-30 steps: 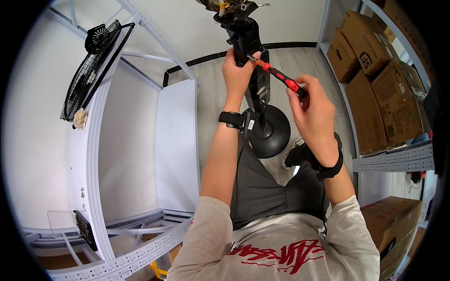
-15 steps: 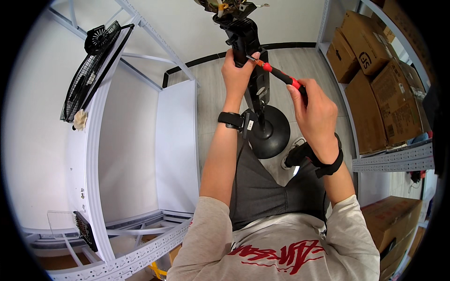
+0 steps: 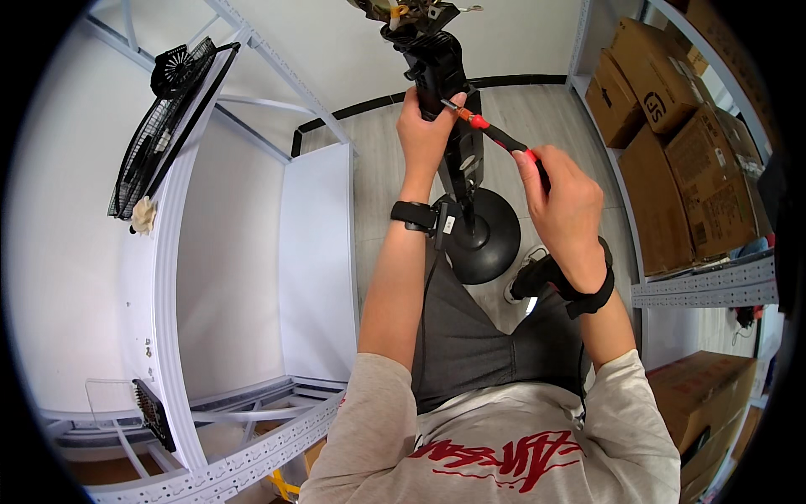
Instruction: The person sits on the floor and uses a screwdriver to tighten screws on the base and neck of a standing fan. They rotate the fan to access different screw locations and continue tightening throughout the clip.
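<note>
The right hand [image 3: 564, 197] is gripping the slim red-and-black screwdriver [image 3: 501, 137] by its handle end, fingers closed; its metal tip is pointing in at the tall black plastic column [image 3: 438, 60]; the left hand [image 3: 425, 136] is clasping that column, which is standing over a round black base [image 3: 495, 244].

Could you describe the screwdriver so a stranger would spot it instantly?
Find the black column above a round black base. Partway up, the left hand holds it; from there the screwdriver slants across to the right hand. Red patches on its handle set it apart from the black column.
</note>
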A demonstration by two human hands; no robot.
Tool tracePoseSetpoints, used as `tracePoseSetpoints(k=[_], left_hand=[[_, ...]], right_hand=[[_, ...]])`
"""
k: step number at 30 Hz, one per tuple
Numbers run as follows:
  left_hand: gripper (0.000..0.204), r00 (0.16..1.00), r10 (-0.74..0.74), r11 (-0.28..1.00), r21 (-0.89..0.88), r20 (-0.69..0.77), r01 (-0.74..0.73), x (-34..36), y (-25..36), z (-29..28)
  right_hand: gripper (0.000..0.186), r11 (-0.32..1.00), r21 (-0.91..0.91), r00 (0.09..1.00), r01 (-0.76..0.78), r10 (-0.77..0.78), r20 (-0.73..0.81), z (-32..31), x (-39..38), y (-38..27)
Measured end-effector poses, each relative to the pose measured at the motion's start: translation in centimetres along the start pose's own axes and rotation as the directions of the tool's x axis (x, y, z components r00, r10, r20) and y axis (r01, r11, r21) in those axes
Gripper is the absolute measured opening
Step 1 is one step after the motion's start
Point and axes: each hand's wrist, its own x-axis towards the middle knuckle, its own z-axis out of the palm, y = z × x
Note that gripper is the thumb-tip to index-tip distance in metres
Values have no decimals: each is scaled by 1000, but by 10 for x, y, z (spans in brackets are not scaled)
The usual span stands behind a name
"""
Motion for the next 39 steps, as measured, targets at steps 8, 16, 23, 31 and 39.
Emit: tracePoseSetpoints(k=[8,16,23,31,39], left_hand=[[43,999,-32,999,-35,28,33,-1,0,0],[43,1000,-13,999,-45,17,14,-2,2,0],[44,1000,2,999,-48,7,-2,-2,2,1],[44,1000,-10,1000,-13,18,10,-1,0,1],[42,1000,10,1000,-17,7,-9,0,-3,0]], right_hand=[[25,991,128,999,-30,33,-19,1,-2,-1],[23,996,-10,996,91,-91,-23,-1,1,1],[26,999,46,1000,-5,3,29,-4,3,-4],[25,999,29,998,38,-37,-51,1,3,1],[25,999,34,999,33,-32,-32,2,3,0]])
